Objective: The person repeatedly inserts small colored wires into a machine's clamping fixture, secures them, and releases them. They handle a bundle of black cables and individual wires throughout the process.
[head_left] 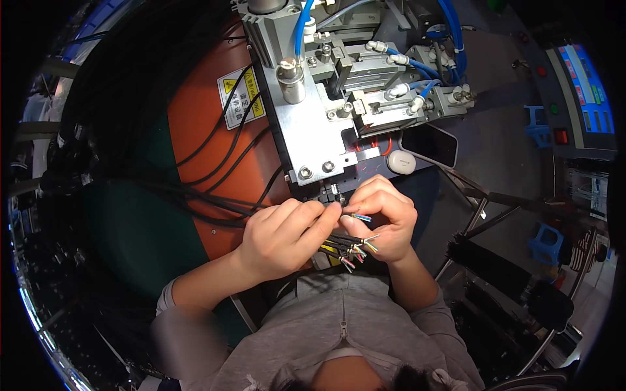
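My left hand [283, 236] is closed around a black cable near its stripped end. Thin coloured wires [360, 217] fan out of that end, between the two hands. With its thumb and fingers, my right hand [385, 218] pinches the same cable end from the other side. Below the hands, a bundle of black cables [339, 244] shows several more stripped ends with coloured wires. Just beyond my fingertips is the front of a metal machine [297, 130] with a silver top plate. The fingers partly hide the held cable.
Black cables [215, 195] run left across the orange surface [195, 140], near a warning label [241, 98]. Blue air tubes [450, 26] feed the machine. A white round-edged case [401, 162] and a phone [429, 144] lie right of it. A lit control screen [587, 91] stands far right.
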Action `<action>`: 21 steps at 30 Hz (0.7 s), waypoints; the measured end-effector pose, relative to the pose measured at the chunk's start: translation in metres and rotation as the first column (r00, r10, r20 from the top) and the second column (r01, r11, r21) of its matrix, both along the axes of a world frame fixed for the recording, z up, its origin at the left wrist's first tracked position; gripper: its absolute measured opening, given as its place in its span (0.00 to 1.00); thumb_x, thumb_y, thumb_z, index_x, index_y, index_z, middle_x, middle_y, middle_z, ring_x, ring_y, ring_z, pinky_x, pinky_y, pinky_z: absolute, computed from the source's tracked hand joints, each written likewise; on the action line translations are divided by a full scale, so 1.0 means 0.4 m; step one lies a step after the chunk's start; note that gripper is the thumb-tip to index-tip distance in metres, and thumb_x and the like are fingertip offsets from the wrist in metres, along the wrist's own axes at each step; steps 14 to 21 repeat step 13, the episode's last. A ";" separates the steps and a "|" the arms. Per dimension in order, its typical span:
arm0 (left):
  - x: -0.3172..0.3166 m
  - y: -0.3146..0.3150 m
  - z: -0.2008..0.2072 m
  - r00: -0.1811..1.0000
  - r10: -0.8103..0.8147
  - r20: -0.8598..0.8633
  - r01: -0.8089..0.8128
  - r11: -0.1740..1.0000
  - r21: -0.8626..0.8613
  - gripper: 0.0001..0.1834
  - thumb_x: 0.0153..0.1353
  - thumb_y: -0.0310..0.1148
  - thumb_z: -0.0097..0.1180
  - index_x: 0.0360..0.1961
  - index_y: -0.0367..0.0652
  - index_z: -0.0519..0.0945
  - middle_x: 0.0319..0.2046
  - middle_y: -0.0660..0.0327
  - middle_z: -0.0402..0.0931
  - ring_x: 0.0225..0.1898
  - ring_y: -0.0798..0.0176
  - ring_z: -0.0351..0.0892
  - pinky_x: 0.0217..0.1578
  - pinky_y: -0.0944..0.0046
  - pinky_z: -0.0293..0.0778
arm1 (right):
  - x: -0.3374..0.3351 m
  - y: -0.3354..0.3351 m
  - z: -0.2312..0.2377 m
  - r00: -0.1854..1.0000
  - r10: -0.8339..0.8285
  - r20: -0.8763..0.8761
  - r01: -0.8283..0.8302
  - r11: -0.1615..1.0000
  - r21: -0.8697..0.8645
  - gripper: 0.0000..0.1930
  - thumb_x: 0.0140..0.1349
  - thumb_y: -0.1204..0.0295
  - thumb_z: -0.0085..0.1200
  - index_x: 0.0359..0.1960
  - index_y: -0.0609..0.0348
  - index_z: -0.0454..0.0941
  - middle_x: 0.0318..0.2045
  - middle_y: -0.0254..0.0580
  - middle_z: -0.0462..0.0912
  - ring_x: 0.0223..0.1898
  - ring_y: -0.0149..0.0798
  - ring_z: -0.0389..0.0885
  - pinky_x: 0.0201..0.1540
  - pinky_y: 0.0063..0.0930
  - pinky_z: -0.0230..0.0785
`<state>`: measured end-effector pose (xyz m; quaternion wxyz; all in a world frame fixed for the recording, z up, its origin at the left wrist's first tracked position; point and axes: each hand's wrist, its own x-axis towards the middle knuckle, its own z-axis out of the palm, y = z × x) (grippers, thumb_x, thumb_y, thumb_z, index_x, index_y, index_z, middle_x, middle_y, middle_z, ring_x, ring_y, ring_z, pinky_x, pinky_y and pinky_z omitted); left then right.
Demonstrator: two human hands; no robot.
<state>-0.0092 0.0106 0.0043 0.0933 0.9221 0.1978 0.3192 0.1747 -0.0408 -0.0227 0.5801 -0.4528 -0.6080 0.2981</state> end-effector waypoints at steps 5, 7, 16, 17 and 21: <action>0.013 0.002 -0.003 0.989 0.081 0.124 -0.081 0.997 -0.003 0.12 0.49 0.29 0.61 0.35 0.36 0.79 0.23 0.64 0.73 0.20 0.69 0.71 0.16 0.71 0.64 | -0.044 0.004 0.004 0.967 -0.126 -0.221 0.140 0.989 0.046 0.12 0.44 0.82 0.66 0.33 0.63 0.80 0.29 0.42 0.82 0.31 0.39 0.80 0.33 0.25 0.70; 0.013 -0.002 -0.003 0.986 0.093 0.137 -0.094 0.996 -0.003 0.11 0.49 0.28 0.61 0.34 0.36 0.79 0.23 0.64 0.72 0.19 0.69 0.72 0.16 0.71 0.64 | -0.031 0.015 0.006 0.991 -0.132 -0.038 0.136 0.980 0.144 0.11 0.46 0.81 0.66 0.34 0.64 0.81 0.30 0.43 0.82 0.32 0.38 0.80 0.36 0.25 0.71; 0.008 -0.003 0.004 0.996 0.080 0.037 -0.079 0.997 -0.018 0.10 0.50 0.29 0.62 0.34 0.36 0.79 0.23 0.64 0.72 0.20 0.70 0.72 0.16 0.72 0.66 | -0.033 0.009 0.005 0.950 0.005 -0.313 -0.053 0.988 -0.146 0.08 0.50 0.79 0.64 0.33 0.62 0.82 0.32 0.42 0.82 0.34 0.40 0.79 0.41 0.28 0.71; 0.008 -0.003 0.004 0.996 0.080 0.037 -0.079 0.997 -0.018 0.10 0.50 0.29 0.62 0.34 0.36 0.79 0.23 0.64 0.72 0.20 0.70 0.72 0.16 0.72 0.66 | -0.033 0.009 0.005 0.950 0.005 -0.313 -0.053 0.988 -0.146 0.08 0.50 0.79 0.64 0.33 0.62 0.82 0.32 0.42 0.82 0.34 0.40 0.79 0.41 0.28 0.71; 0.008 -0.003 0.004 0.996 0.080 0.037 -0.079 0.997 -0.018 0.10 0.50 0.29 0.62 0.34 0.36 0.79 0.23 0.64 0.72 0.20 0.70 0.72 0.16 0.72 0.66 | -0.033 0.009 0.005 0.950 0.005 -0.313 -0.053 0.988 -0.146 0.08 0.50 0.79 0.64 0.33 0.62 0.82 0.32 0.42 0.82 0.34 0.40 0.79 0.41 0.28 0.71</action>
